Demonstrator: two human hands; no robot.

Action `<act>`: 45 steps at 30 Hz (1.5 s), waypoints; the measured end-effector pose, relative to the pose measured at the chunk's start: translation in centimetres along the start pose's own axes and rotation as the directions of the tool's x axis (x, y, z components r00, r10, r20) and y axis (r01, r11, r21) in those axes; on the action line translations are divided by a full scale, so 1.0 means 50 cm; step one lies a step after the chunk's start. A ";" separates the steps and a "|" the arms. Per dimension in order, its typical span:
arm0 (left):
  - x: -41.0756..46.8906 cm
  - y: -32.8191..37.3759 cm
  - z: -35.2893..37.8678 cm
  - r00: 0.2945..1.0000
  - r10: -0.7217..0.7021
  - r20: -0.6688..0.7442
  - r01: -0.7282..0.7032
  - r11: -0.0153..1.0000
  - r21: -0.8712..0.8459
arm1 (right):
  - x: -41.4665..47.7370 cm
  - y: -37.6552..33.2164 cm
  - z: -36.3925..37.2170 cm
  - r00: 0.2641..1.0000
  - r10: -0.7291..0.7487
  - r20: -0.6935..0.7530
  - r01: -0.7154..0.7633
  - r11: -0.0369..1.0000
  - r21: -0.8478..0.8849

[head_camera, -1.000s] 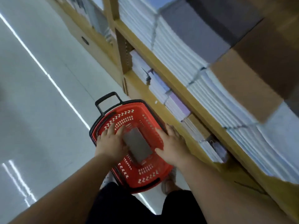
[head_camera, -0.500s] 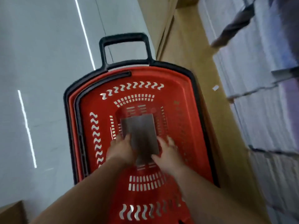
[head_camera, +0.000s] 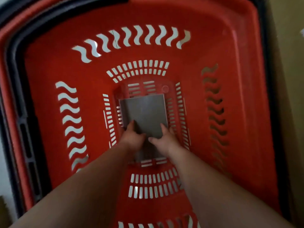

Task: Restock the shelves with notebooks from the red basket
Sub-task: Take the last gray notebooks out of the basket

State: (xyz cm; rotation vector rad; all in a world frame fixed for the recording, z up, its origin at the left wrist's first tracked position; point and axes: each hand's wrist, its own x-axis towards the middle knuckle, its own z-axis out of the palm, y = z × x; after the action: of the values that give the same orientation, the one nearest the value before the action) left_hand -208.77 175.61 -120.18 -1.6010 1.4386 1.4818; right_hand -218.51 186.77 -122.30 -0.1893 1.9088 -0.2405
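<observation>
The red basket (head_camera: 205, 51) fills the head view, seen from straight above. On its slotted bottom lies a small stack of grey notebooks (head_camera: 145, 112). My left hand (head_camera: 133, 139) holds the stack's left near edge, fingers curled over it. My right hand (head_camera: 166, 140) holds the right near edge, thumb on the grey cover. Both forearms reach down into the basket and hide the stack's near end.
A black rim and folded black handle (head_camera: 14, 51) run along the basket's left side. A tan wooden shelf base (head_camera: 289, 79) stands just right of the basket. A sliver of pale floor (head_camera: 2, 162) shows at the far left.
The view has dropped much closer over the basket, and the shelves are out of sight. Both hands have reached deeper and closed on the near end of the grey notebooks.
</observation>
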 end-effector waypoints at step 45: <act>-1.418 0.470 -0.468 0.664 0.729 0.166 -0.707 0.684 -0.179 | -1.366 -0.289 -0.393 0.830 -0.088 -0.550 0.539 0.380 0.752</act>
State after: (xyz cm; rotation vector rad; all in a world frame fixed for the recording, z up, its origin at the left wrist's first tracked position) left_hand -209.98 172.02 -42.02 -0.8536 2.0082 2.1119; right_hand -213.46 191.15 -50.09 0.2516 1.8701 -1.6821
